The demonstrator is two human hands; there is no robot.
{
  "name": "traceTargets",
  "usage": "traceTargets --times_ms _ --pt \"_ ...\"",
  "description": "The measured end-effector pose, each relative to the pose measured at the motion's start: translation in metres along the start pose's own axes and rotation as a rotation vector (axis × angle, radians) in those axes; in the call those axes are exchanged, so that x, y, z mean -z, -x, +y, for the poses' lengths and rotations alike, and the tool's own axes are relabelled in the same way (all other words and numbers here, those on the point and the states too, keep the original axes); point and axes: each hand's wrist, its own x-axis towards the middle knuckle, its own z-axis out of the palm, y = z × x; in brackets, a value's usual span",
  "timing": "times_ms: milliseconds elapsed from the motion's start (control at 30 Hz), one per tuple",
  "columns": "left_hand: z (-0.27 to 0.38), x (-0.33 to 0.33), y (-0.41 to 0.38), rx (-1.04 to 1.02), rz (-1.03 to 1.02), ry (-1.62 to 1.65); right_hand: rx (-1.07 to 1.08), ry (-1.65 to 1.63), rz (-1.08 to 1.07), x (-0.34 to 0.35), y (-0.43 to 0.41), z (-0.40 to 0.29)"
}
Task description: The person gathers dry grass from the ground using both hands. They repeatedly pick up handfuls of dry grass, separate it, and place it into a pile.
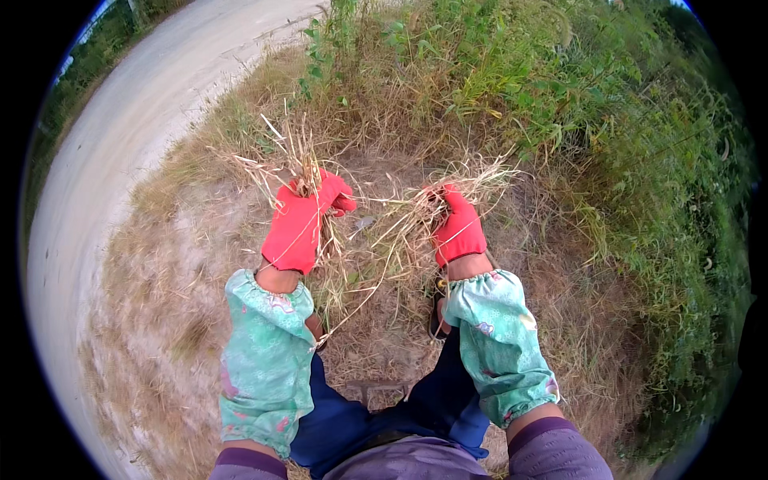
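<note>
My left hand, in a red glove, is closed around a bunch of dry grass whose stems stick up above the fist and hang below it. To its right, my right hand, also in a red glove, grips another bunch of dry grass that spreads to both sides. The two hands are apart, with a few loose stalks between them. Long stems hang down towards my feet. Green patterned sleeve covers are on both forearms. The fingertips of both hands are partly hidden by grass.
Dry, cut-looking grass and bare soil lie beneath the hands. Tall green weeds grow ahead and along the right. A pale road curves along the left. A sandal shows by the right forearm, and a low frame is between my legs.
</note>
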Motion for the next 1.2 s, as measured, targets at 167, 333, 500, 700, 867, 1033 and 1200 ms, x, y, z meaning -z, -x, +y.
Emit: traceTargets --times_ms 167,333,500,700,867,1033,1200 --pt "-0.002 0.020 -0.006 -0.124 0.188 0.098 0.099 -0.194 0.111 0.014 -0.019 -0.037" --pt "0.020 0.076 -0.004 -0.204 0.514 0.115 0.245 -0.073 0.315 0.016 -0.015 -0.083" --pt "0.030 0.109 -0.006 -0.293 0.724 0.141 0.032 -0.354 -0.243 0.043 -0.012 -0.122" --pt "0.021 0.097 -0.002 -0.051 0.490 -0.157 -0.036 -0.486 -0.328 0.025 0.008 -0.129" --pt "-0.012 0.025 0.006 0.210 0.117 -0.293 -0.089 -0.631 -0.468 0.046 -0.002 -0.140" --pt "-0.042 0.008 0.004 0.296 -0.118 -0.214 -0.027 -0.614 -0.398 0.031 0.003 -0.135" --pt "-0.039 -0.015 0.007 0.330 -0.235 -0.008 -0.202 -0.664 -0.463 0.015 0.005 -0.124"
